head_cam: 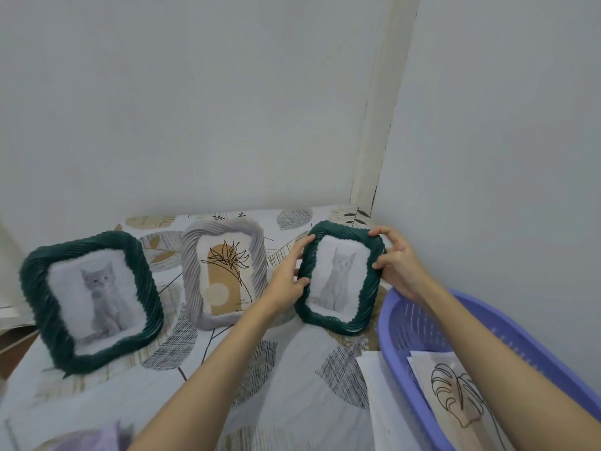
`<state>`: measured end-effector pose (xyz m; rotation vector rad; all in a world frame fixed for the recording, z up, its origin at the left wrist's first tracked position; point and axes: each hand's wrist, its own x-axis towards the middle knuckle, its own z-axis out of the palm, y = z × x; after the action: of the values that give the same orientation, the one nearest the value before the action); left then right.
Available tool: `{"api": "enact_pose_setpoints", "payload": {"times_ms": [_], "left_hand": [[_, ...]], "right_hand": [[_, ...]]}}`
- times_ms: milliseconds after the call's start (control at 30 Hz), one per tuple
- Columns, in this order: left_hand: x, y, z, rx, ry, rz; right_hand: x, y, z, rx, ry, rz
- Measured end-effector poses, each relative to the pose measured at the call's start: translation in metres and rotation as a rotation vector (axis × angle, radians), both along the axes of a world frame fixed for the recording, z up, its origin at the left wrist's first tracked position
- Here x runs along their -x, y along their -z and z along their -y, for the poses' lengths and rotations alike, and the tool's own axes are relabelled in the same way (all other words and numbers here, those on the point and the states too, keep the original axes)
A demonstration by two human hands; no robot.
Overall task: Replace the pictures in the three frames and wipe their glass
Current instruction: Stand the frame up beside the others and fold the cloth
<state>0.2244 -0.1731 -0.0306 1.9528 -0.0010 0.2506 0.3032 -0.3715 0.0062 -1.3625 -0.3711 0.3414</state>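
Note:
Three ribbed picture frames stand upright on the patterned table (286,379). The big dark green frame (92,302) on the left shows a grey kitten. A grey frame (224,271) in the middle shows a line-drawn plant on tan paper. The small dark green frame (340,276) on the right, also with a kitten, is held between both hands. My left hand (291,275) grips its left edge, thumb on the front. My right hand (398,263) grips its upper right edge. A leaf drawing (455,395) lies in the purple basket (400,320).
The purple basket sits at the right against the wall (487,157), holding several sheets. White paper (383,402) lies beside it on the table. A purple cloth (94,437) shows blurred at the bottom left. Walls meet in a corner behind the frames.

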Motion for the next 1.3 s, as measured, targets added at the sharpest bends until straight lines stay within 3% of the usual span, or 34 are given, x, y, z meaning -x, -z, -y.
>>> {"api": "enact_pose_setpoints", "payload": {"times_ms": [300,600,733,867,1033,1100,1300], "left_hand": [[-0.002,-0.001,0.004,-0.018,-0.005,0.04],[0.03,0.003,0.015,-0.169,-0.153,0.015],[0.067,0.014,0.047,-0.105,-0.215,0.025],[0.099,0.034,0.085,-0.124,-0.143,-0.141],[0.112,0.051,0.12,-0.264,-0.18,-0.322],[0.114,0.051,0.132,-0.312,-0.205,-0.378],[0.117,0.043,0.167,-0.324,-0.243,-0.459]], "right_hand": [[-0.002,0.002,0.001,0.005,0.015,-0.014],[0.023,-0.007,0.03,0.207,0.083,0.106],[0.058,-0.009,0.08,0.518,0.2,0.356],[0.104,0.002,0.132,0.878,0.281,0.538],[0.137,0.015,0.178,1.313,0.501,0.453],[0.146,0.016,0.189,1.325,0.564,0.343],[0.153,0.016,0.213,0.977,0.485,0.143]]}}
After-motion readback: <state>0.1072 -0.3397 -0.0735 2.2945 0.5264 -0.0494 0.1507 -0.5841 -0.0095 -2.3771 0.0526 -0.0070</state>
